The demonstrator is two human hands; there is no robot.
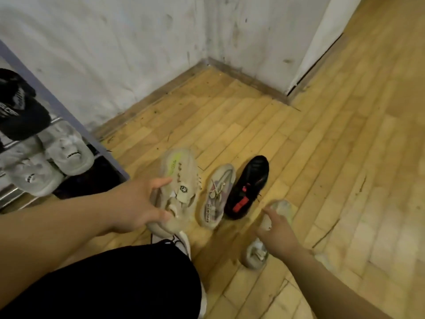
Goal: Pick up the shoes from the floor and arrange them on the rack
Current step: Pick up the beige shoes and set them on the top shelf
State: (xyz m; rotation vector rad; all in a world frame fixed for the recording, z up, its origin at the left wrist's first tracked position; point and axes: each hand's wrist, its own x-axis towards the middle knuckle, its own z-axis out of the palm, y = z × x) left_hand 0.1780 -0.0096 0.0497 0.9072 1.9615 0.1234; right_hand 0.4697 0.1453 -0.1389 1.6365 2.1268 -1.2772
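Note:
My left hand [138,204] is shut on a beige sneaker [178,180] with a neon-green stripe, held above the wooden floor by its heel and collar. My right hand [277,234] reaches down onto a second beige sneaker [264,245] lying on the floor, fingers touching its upper; the grip is unclear. Between them on the floor lie a pale sneaker with lilac trim [217,195] and a black sneaker with red marks [249,187]. The shoe rack [76,120] stands at the left and holds a black shoe [20,107] and two grey-white sneakers [66,150].
White scuffed walls meet in a corner behind the shoes. A white door panel [322,38] stands at the back right. My knee in black shorts [128,279] fills the lower left. Wooden floor [345,157] stretches to the right.

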